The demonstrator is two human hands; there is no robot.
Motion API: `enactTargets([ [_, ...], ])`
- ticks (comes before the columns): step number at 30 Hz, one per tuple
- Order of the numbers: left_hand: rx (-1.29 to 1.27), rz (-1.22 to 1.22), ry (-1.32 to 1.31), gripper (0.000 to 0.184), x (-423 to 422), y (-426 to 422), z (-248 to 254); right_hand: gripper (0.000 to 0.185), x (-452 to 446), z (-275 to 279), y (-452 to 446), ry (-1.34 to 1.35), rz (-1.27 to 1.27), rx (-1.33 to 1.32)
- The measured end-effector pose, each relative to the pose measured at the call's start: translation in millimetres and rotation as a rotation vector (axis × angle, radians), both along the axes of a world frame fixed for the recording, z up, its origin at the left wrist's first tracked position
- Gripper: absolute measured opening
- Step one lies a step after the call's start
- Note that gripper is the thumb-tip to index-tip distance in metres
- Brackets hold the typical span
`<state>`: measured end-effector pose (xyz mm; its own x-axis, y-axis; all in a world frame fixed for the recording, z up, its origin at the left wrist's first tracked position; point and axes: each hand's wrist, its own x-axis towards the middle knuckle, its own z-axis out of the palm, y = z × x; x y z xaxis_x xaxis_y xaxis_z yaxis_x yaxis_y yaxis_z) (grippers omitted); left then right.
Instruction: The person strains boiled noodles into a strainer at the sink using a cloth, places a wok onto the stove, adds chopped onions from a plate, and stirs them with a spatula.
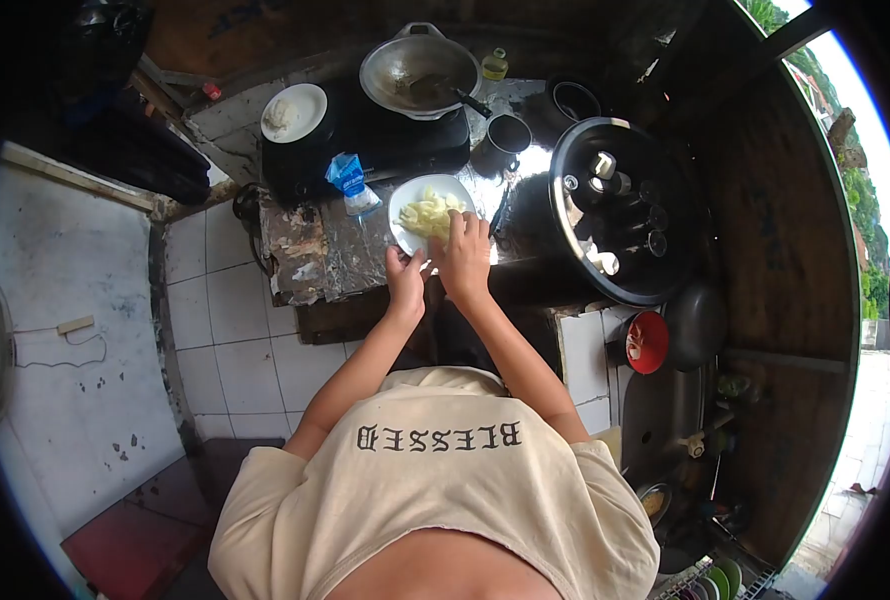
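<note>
A white plate (397,198) with a heap of pale yellow-green sliced pieces (431,212), whose kind I cannot make out, is at the front of the counter. My left hand (406,283) grips the plate's near edge, thumb on the rim. My right hand (464,258) reaches over the plate's right side, its fingers stretched out and touching the slices; its palm side is hidden. Just left of the plate stands a blue and white packet (350,182), crumpled at its base.
On the black stove (385,140) are a wok (405,75) with a dark-handled utensil and a white plate (310,100) bearing a pale lump. A dark cup (508,133), oil bottle (495,65) and large black round tray (565,235) stand right. A red bowl (647,342) lies near the sink.
</note>
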<state>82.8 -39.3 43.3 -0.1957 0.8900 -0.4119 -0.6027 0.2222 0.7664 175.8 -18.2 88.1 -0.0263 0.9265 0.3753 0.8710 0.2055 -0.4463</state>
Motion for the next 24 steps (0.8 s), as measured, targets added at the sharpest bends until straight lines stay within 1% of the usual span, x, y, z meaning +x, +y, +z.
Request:
enactTargets([
  [3, -0.021, 0.072, 0.004, 0.019, -6, 40, -2, 0.038, -7, -3, 48, -0.034, 0.068, -0.036],
  [4, -0.025, 0.095, 0.017, 0.019, -8, 54, -2, 0.032, -9, -4, 64, -0.017, 0.078, 0.007],
  [8, -0.01, 0.153, 0.011, 0.019, -15, 118, -1, 0.029, -15, -8, 136, -0.068, 0.197, -0.002],
  [11, -0.026, 0.19, 0.029, 0.019, -21, 170, -12, 0.032, -20, -14, 191, -0.123, 0.263, -0.028],
  [15, -0.048, 0.262, 0.062, 0.02, -30, 230, -19, 0.024, -30, -29, 259, -0.121, 0.318, -0.008],
  [16, -0.028, 0.288, 0.051, 0.021, -33, 243, -23, 0.018, -33, -32, 274, -0.127, 0.334, 0.001],
  [19, -0.074, 0.325, 0.063, 0.022, -41, 275, -31, 0.015, -38, -45, 317, -0.091, 0.431, -0.009],
  [20, -0.08, 0.343, 0.066, 0.022, -43, 285, -33, 0.013, -40, -50, 329, -0.087, 0.47, 0.027],
  [23, -0.101, 0.366, 0.097, 0.022, -55, 307, -48, 0.015, -41, -60, 360, -0.101, 0.59, 0.05],
  [24, -0.104, 0.375, 0.086, 0.021, -56, 313, -46, 0.016, -40, -61, 369, -0.108, 0.629, 0.039],
])
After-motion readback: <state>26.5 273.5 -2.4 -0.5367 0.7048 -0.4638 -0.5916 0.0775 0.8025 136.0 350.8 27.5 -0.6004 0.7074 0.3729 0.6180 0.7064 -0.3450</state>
